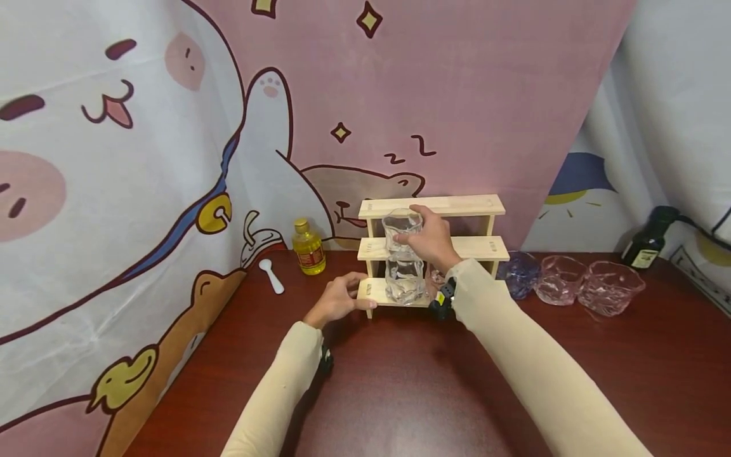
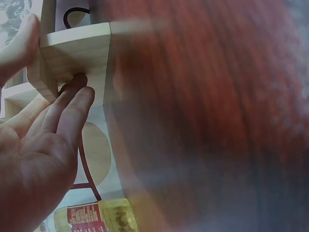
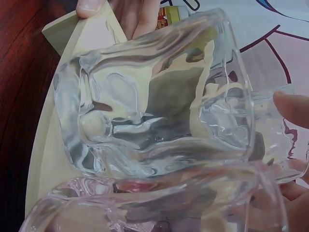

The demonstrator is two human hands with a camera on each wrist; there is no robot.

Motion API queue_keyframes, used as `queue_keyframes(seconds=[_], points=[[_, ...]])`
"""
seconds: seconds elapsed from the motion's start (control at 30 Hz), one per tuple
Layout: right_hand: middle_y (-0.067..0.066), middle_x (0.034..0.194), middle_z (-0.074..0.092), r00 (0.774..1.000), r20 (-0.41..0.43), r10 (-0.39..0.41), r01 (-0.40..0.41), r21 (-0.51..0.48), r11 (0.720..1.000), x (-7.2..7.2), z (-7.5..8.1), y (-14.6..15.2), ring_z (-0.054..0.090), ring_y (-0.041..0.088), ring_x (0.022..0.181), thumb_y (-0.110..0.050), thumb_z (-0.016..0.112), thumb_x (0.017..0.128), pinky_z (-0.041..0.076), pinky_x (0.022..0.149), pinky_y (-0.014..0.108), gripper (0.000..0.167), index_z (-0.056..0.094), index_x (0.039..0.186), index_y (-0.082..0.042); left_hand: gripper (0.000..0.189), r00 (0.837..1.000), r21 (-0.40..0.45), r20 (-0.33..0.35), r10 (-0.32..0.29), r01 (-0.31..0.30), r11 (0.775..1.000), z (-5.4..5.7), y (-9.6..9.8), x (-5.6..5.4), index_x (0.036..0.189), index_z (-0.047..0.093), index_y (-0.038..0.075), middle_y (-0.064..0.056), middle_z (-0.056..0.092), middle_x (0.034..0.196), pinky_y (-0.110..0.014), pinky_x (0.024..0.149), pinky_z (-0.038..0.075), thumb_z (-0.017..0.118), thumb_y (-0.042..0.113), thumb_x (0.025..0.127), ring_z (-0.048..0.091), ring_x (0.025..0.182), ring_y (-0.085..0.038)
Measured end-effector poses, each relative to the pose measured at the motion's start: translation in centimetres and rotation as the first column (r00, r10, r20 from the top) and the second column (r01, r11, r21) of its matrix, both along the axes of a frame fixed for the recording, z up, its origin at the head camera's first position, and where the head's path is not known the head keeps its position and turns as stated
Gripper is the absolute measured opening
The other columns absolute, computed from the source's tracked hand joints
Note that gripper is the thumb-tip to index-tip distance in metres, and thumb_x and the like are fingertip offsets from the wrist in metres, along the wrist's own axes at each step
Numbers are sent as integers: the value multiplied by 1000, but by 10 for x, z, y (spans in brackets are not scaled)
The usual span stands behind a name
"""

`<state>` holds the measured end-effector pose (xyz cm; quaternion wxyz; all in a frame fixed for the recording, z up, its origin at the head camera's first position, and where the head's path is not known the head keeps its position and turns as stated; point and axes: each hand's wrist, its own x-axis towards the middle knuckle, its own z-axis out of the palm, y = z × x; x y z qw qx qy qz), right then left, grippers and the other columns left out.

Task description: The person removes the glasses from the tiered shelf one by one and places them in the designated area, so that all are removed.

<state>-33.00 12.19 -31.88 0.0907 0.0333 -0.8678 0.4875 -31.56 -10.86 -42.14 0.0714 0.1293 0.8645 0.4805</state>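
A three-tier wooden shelf (image 1: 457,204) stands on the dark red table against the cloth backdrop. My right hand (image 1: 432,240) holds a clear wavy glass (image 1: 401,223) by its rim and side, at the left of the middle tier; whether its base touches the board cannot be told. On the bottom tier sits another clear glass (image 1: 404,280), with a pink-tinted glass (image 3: 159,210) beside it, mostly hidden by the right wrist in the head view. My left hand (image 1: 338,298) grips the left end of the bottom board, thumb on the near side and fingers behind.
Right of the shelf stand a blue-purple glass (image 1: 521,276) and two pinkish glasses, one of them a wide pink glass (image 1: 610,289). A dark bottle (image 1: 648,238) is behind them. To the left are a yellow oil bottle (image 1: 309,249) and a white spoon (image 1: 271,277).
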Motion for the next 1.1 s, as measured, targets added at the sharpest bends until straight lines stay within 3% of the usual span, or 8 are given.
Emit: queue_keyframes(seconds=[0.53, 1.1], points=[[18, 155, 45, 995, -72, -63, 66, 40, 997, 6, 4, -3, 34, 43, 146, -28, 80, 84, 34, 119, 57, 82, 40, 154, -12, 65, 1000, -4, -15, -7, 7, 1000, 2, 2, 1, 137, 58, 10, -13, 62, 139, -47, 105, 52, 87, 17, 79, 59, 131, -33], [17, 157, 43, 997, -65, -36, 38, 29, 999, 16, 26, 3, 38, 39, 146, -26, 81, 84, 34, 120, 54, 83, 39, 154, -12, 64, 1000, 17, -10, -8, 8, 1000, 0, 1, 1, 136, 59, 9, -13, 62, 138, -46, 105, 52, 86, 15, 79, 59, 130, -33]])
